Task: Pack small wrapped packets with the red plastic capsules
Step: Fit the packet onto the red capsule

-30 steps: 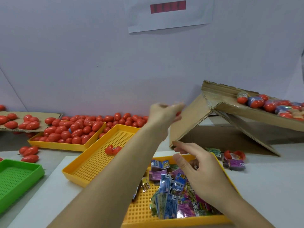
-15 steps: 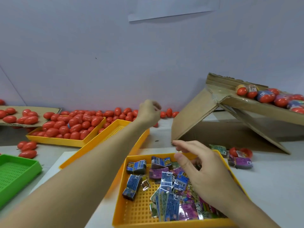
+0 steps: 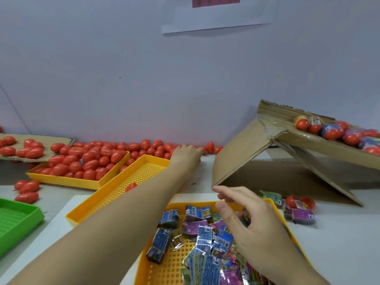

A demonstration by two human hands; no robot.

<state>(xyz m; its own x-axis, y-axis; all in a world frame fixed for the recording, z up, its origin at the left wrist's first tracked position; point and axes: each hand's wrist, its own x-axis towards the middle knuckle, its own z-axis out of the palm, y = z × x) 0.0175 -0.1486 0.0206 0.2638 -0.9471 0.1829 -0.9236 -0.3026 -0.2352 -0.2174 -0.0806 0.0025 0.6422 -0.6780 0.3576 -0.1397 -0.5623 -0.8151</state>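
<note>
Head view, glossy red egg-shaped capsules (image 3: 92,159), crinkly foil packets (image 3: 202,239)

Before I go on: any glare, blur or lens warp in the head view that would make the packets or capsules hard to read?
Head view: even, soft light; glare only on the crinkled foil of the wrapped packets in the near yellow tray; the red capsules along the wall look soft; the left hand and right hand are slightly smeared; wide-angle warp bends the frame edges.

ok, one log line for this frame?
left hand: reaching at loose red capsules by wall | right hand: fingers spread over packets in yellow tray
</note>
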